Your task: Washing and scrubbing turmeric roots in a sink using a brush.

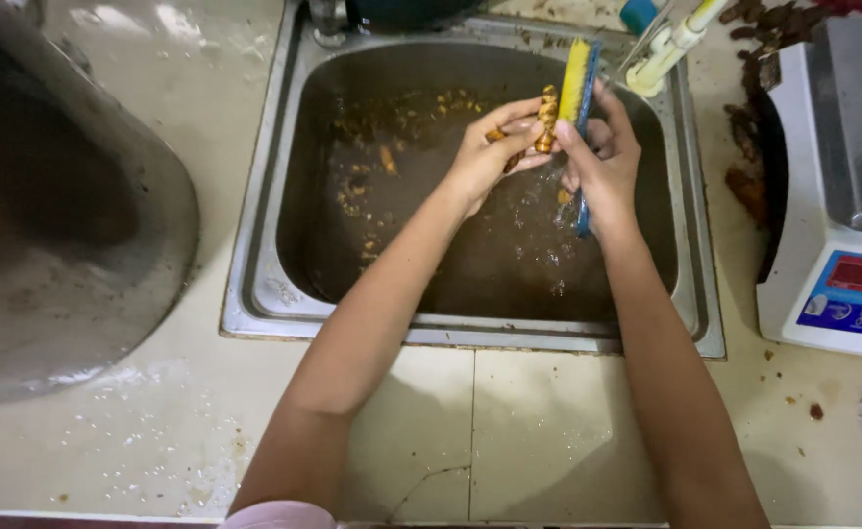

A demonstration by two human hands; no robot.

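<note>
- Closed around a knobbly brown root (546,118), the left hand (485,157) holds it over the sink (254,245).
- Right hand (602,162) grips a yellow-and-blue brush (578,83) against the root.
- Digital scale (833,196) sits on the bench (548,431).

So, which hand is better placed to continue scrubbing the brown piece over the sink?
The right hand. Its fingers already grip the blue and yellow brush, whose bristles touch the brown piece. The left hand only holds that piece over the sink.
</note>
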